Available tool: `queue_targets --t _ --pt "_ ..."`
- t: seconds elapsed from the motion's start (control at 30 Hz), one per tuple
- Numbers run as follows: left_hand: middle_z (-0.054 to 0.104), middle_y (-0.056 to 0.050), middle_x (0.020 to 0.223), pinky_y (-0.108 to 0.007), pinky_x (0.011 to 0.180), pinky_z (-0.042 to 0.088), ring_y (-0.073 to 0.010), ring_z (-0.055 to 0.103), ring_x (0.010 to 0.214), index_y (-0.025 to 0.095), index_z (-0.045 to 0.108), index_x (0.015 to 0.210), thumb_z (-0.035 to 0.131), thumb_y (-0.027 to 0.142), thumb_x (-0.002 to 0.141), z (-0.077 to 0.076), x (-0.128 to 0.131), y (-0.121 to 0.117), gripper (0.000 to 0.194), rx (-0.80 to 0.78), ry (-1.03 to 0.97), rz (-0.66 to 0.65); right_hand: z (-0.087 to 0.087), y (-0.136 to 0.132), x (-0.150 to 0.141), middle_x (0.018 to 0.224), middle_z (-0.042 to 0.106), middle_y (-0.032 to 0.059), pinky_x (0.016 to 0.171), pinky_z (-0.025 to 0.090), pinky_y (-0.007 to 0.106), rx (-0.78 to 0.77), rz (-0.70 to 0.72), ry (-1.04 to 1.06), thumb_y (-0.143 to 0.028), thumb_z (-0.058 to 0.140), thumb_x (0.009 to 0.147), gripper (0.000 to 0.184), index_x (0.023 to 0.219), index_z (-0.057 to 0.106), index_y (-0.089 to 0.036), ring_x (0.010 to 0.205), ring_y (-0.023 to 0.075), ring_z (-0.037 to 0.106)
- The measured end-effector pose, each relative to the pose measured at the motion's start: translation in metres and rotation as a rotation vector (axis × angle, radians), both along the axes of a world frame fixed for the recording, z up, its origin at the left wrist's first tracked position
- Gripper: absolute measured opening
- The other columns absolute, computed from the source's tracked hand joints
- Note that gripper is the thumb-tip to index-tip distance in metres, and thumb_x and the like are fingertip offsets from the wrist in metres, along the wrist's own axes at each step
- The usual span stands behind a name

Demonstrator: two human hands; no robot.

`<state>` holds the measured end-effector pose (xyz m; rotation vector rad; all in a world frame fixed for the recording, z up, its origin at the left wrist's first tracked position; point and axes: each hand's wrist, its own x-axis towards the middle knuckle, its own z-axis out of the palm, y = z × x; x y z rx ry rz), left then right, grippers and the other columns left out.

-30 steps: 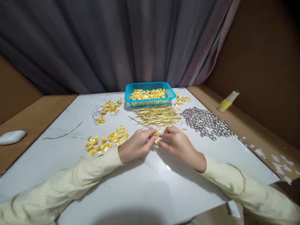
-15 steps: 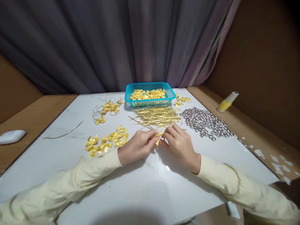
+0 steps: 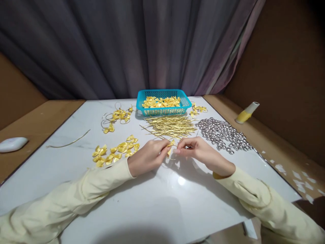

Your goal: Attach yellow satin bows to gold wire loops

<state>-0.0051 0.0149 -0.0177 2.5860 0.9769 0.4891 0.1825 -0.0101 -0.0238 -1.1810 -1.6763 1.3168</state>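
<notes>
Between my hands is a yellow ribbon bow (image 3: 168, 153), partly covered by fingers. My left hand (image 3: 150, 156) pinches the bow from its left side. A thin gold wire (image 3: 174, 145) runs from the bow to my right hand (image 3: 200, 152), whose thumb and fingertips close on it. A strand of the wire also curves below the bow. Just beyond my hands lies a pile of gold wires (image 3: 170, 126). Loose yellow bows (image 3: 123, 147) lie left of my left hand, and silver beads (image 3: 223, 134) spread to the right.
A blue basket (image 3: 164, 111) of yellow bows stands at the back. Bows with wire loops (image 3: 120, 116) lie at back left, others (image 3: 198, 109) at back right. A single wire (image 3: 69, 142) and a white object (image 3: 13, 144) are at left; a yellow-wrapped tube (image 3: 247, 113) stands at right.
My right hand has turned and shifted slightly right, its fingers now drawn together on the wire. More of the wire shows at the bow. My left hand keeps its pinch.
</notes>
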Motion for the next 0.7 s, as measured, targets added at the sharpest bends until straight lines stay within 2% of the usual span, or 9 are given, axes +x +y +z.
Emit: queue_targets --t 0.1,0.23,0.3,0.4,0.53,0.6,0.7 --pt "0.049 0.001 0.064 -0.023 0.054 0.032 -0.0113 0.047 0.056 0.017 0.045 0.072 0.033 0.017 0.087 0.000 0.000 0.001 0.020 0.003 0.026 -0.024 0.005 0.002 0.006 0.070 0.056 -0.0001 0.062 0.041 0.024 -0.222 0.095 0.203 -0.030 0.062 0.074 0.014 0.070 0.060 -0.016 0.063 0.0101 0.050" --pt "0.049 0.000 0.064 -0.024 0.055 0.032 -0.0123 0.047 0.057 0.017 0.046 0.072 0.033 0.017 0.087 -0.001 -0.001 0.001 0.020 -0.012 0.030 -0.038 0.009 0.006 0.013 0.074 0.057 0.0023 0.074 0.042 0.027 -0.258 0.116 0.312 -0.029 0.056 0.078 0.016 0.070 0.058 -0.016 0.073 0.0118 0.054" --pt "0.050 0.000 0.064 -0.024 0.055 0.032 -0.0128 0.048 0.058 0.017 0.046 0.072 0.032 0.018 0.088 -0.002 -0.002 0.001 0.021 -0.028 0.032 -0.049 0.010 0.009 0.017 0.069 0.055 0.0016 0.078 0.042 0.029 -0.247 0.134 0.343 -0.031 0.054 0.080 0.020 0.067 0.055 -0.016 0.075 0.0131 0.055" --pt "0.049 0.000 0.063 -0.024 0.056 0.032 -0.0127 0.047 0.057 0.017 0.046 0.071 0.032 0.018 0.087 -0.002 -0.002 0.001 0.022 -0.045 0.055 -0.081 0.010 0.013 0.023 0.057 0.046 -0.0033 0.068 0.043 0.028 -0.242 0.139 0.396 -0.032 0.053 0.081 0.024 0.063 0.046 -0.018 0.060 0.0107 0.051" --pt "0.047 0.000 0.061 -0.024 0.055 0.031 -0.0124 0.044 0.055 0.017 0.045 0.070 0.033 0.017 0.086 0.000 -0.002 -0.001 0.021 -0.053 0.117 -0.148 0.007 0.018 0.028 0.046 0.032 -0.0086 0.054 0.038 0.023 -0.257 0.134 0.462 -0.031 0.048 0.086 0.030 0.060 0.039 -0.018 0.038 0.0051 0.027" --pt "0.048 0.000 0.062 -0.024 0.055 0.031 -0.0124 0.045 0.056 0.016 0.045 0.070 0.033 0.017 0.087 0.001 -0.002 -0.002 0.021 -0.069 0.130 -0.181 0.005 0.020 0.030 0.045 0.027 -0.0094 0.045 0.032 0.019 -0.300 0.142 0.498 -0.029 0.046 0.087 0.032 0.059 0.037 -0.018 0.036 0.0036 0.015" --pt "0.053 -0.001 0.062 -0.023 0.054 0.032 -0.0113 0.047 0.055 0.016 0.047 0.070 0.033 0.020 0.088 0.004 -0.002 -0.002 0.023 -0.129 0.101 -0.209 0.000 0.024 0.032 0.048 0.026 -0.0089 0.035 0.015 0.017 -0.362 0.131 0.544 -0.025 0.048 0.085 0.030 0.060 0.035 -0.017 0.038 0.0038 0.009"
